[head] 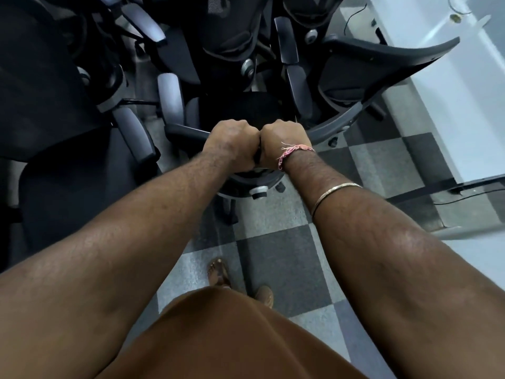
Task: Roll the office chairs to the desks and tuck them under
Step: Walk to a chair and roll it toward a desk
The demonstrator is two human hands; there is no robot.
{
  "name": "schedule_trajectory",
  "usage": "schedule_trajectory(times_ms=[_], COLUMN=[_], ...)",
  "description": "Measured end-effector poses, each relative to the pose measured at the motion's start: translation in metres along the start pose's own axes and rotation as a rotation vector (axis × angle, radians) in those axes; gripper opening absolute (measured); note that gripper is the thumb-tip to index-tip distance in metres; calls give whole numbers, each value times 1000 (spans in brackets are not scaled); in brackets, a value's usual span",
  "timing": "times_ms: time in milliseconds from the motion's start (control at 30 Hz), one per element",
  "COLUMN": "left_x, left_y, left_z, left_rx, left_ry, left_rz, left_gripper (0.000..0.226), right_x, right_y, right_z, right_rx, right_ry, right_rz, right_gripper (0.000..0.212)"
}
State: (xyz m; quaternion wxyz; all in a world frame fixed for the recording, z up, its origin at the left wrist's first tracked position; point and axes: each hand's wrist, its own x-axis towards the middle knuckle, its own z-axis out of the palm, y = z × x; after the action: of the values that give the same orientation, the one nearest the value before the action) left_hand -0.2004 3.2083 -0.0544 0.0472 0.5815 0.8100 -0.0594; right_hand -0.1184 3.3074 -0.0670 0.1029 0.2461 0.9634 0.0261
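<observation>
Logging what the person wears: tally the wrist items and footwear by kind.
Thread bracelet: 1
Bangle: 1
Sandals: 2
Total: 4
Both wrist items sit on the right arm; the left hand and right hand grip a chair.

The floor (287,258) is laid with carpet tiles in a checkerboard of dark grey and pale grey squares. Along the right side runs a white counter (442,86), its surface bright under the room light, with a thin black cable (355,15) trailing near its far end. A dark foot bar (464,186) of the counter's frame lies on the floor at the right edge. The left and upper parts of the room sit in dim shadow, while the right is brightly lit.
</observation>
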Motion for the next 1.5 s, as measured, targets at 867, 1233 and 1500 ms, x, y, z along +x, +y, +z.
schedule_trajectory(times_ms=[867,1233,1500], left_x=[-234,-323,-393], left_y=[174,194,212], left_z=[31,45,55], left_rx=[70,130,203], left_ry=[4,-29,-1], left_rz=[350,682,1006], left_gripper=[22,19,19], right_x=[-337,-452,-538], right_y=[-42,-125,-201], right_z=[49,67,78], right_rx=[13,128,192], right_ry=[-28,-31,-52], right_rz=[185,537,832], right_gripper=[20,24,20])
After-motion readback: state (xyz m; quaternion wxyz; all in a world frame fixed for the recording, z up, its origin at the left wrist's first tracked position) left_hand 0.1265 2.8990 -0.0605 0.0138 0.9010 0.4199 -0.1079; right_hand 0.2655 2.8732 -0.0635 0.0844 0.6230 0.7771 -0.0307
